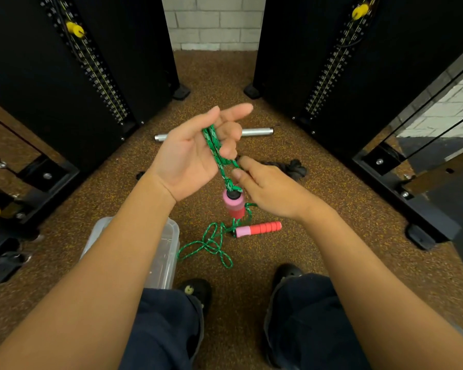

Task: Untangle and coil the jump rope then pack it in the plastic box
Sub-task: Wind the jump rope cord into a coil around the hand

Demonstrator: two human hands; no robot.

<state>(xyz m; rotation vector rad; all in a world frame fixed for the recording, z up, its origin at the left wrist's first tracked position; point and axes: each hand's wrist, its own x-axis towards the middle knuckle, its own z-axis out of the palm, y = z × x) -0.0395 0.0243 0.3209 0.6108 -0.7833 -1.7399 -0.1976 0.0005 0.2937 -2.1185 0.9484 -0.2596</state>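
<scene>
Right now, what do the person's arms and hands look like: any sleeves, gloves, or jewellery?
Both forearms are bare to the frame's edge, no sleeves showing. The left hand and right hand wear no gloves; no rings, watch or wristbands are visible. Lower down, dark trousers and black shoes.

Speckled brown rubber floor [318,252], white block wall [211,22] at back, black weight-stack machines [51,70] L & R

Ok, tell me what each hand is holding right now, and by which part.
The left hand holds the green rope, several strands across its fingers. The right hand pinches the same rope just above the hanging pink handle. The other handle lies on the floor.
</scene>
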